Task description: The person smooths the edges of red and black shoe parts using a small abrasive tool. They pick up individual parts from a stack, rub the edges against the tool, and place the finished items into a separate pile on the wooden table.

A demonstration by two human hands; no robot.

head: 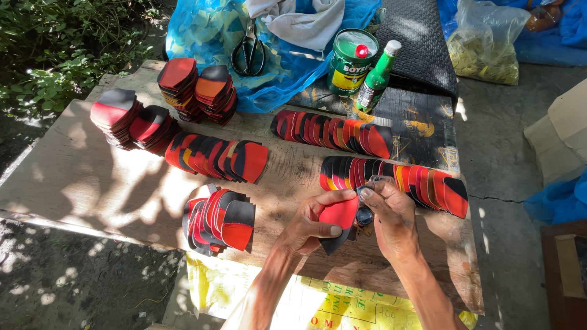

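red-and-black cut piece of rubbery sheet, shield-shaped (pixel 338 218), is held above the weathered wooden counter (pixel 79 177), near its front edge. left hand (pixel 309 227) grips the piece from the left, thumb across its lower face, fingers (pixel 342 195) closed on its top edge. right hand (pixel 394 220) lies just right of it, fingers pinched at the piece's upper right corner; a small dark object, possibly a bottle cap or brush, sits beneath them, but shadow hides it. long axis of the piece runs from upper right to lower left, pointed end down. both hands touch it; the left carries it.

count: four stacked piles at the far left (pixel 165 101), four fanned rows on the counter (pixel 217 160), one green tin can (pixel 351 61), one green bottle (pixel 376 76), one pair of black scissors (pixel 249 54).
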